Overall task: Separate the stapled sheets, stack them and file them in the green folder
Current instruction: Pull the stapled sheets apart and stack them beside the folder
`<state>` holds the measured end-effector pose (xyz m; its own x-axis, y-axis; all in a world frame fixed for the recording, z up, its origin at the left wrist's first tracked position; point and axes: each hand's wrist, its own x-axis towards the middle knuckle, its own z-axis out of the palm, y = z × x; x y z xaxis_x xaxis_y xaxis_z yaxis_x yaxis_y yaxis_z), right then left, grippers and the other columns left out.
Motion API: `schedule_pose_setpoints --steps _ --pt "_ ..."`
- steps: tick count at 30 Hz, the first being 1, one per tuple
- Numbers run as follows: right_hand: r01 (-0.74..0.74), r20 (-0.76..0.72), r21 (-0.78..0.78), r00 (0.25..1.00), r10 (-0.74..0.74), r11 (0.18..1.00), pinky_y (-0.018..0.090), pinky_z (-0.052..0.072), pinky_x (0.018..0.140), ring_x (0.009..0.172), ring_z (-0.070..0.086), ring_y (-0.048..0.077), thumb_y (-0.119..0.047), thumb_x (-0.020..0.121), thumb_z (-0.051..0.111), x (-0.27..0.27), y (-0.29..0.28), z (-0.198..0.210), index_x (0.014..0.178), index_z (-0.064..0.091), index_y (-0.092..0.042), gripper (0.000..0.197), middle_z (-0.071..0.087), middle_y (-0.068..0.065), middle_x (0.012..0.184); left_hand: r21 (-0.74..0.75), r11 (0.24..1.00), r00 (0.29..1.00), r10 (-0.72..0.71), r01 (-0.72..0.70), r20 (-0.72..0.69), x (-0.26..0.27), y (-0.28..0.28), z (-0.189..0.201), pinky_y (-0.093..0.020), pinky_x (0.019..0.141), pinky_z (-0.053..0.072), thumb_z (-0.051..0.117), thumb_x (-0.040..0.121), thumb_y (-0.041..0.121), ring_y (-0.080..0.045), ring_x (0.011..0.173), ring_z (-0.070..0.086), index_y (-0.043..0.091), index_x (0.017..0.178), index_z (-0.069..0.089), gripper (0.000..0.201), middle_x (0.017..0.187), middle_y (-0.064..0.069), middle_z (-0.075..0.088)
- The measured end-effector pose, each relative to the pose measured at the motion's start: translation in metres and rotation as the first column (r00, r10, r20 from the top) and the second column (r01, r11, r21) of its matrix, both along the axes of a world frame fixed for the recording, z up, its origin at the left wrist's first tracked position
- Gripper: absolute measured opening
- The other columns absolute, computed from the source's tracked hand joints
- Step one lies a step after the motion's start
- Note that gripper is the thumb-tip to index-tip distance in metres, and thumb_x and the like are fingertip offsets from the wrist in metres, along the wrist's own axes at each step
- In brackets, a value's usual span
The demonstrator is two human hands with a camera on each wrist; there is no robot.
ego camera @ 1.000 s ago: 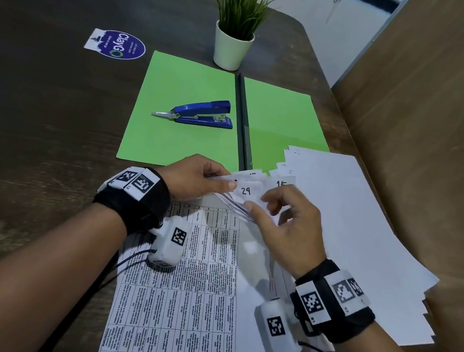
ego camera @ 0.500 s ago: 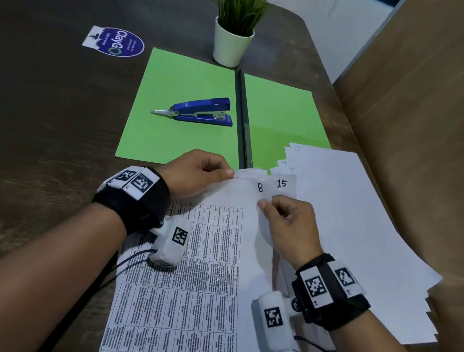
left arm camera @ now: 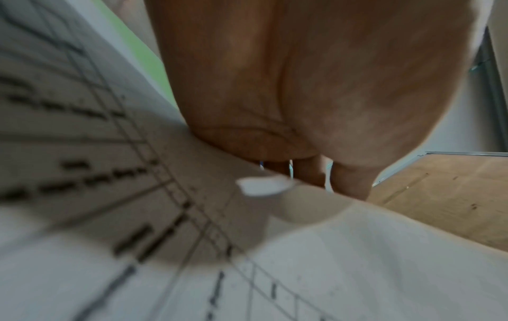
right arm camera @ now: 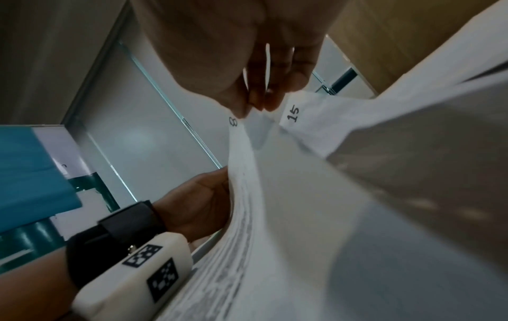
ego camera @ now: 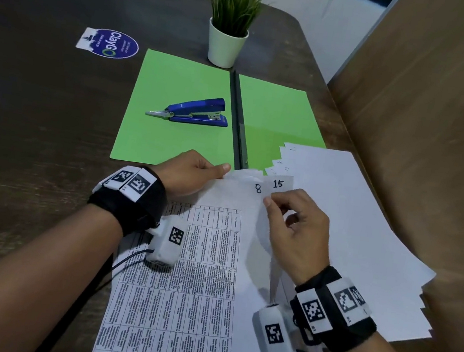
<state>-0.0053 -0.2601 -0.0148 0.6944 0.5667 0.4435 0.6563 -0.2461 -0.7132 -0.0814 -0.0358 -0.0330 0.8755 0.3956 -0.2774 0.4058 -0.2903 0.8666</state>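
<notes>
The likeliest trouble here is a tear: both hands have hold of the same top edge of the stapled sheets [ego camera: 182, 272], and if the staple has not fully let go, pulling the corners apart could rip a corner off rather than free a page. I cannot see a staple in any view, so whether one is there is unknown. A second risk is that the loose pile of sheets [ego camera: 349, 235] on the right, already fanned and hanging past the table [ego camera: 40, 121] edge, gets nudged by the right wrist and slides off. The left hand [ego camera: 192, 175] is narrowly closed, thumb and fingers pinching the top left part of the sheets just below the green folder [ego camera: 174, 109]; the left wrist view shows the fingers curled over the paper edge with a small white scrap of paper nearby. The right hand [ego camera: 294, 228] is also narrowly closed, its fingertips [right arm camera: 264, 102] pinching the corner of the page marked 8, with the page marked 15 just beside it and apparently behind. The sheets lie on the table in front of the person, their top edge lifted. The folder lies open and flat farther back, a blue stapler [ego camera: 192, 111] resting on its left half, a potted plant [ego camera: 230, 22] beyond it.
</notes>
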Motion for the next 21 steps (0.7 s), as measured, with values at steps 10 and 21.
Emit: schedule_pose_setpoints --steps 10,21 --pt "-0.031 -0.387 -0.453 0.907 -0.165 0.891 0.028 0.052 0.068 0.062 0.056 0.006 -0.033 0.070 0.088 0.002 -0.035 -0.002 0.092 0.072 -0.024 0.028 0.066 -0.007 0.075 0.018 1.000 1.000 -0.014 0.015 -0.020 0.002 0.006 -0.003 -0.029 0.074 0.044 0.058 0.092 0.058 -0.016 0.050 0.049 0.010 0.079 0.078 0.053 0.051 0.009 0.047" --pt "-0.124 -0.340 -0.450 0.940 -0.041 0.884 0.030 0.046 0.060 0.054 0.052 0.008 -0.025 0.081 0.077 0.006 -0.019 -0.017 0.062 0.067 -0.021 0.022 0.061 -0.009 0.057 -0.035 0.995 0.995 -0.091 0.093 0.042 -0.002 0.002 0.002 -0.028 0.091 0.051 0.075 0.089 0.023 -0.008 0.103 0.068 0.022 0.099 0.077 0.010 0.100 0.011 0.075"
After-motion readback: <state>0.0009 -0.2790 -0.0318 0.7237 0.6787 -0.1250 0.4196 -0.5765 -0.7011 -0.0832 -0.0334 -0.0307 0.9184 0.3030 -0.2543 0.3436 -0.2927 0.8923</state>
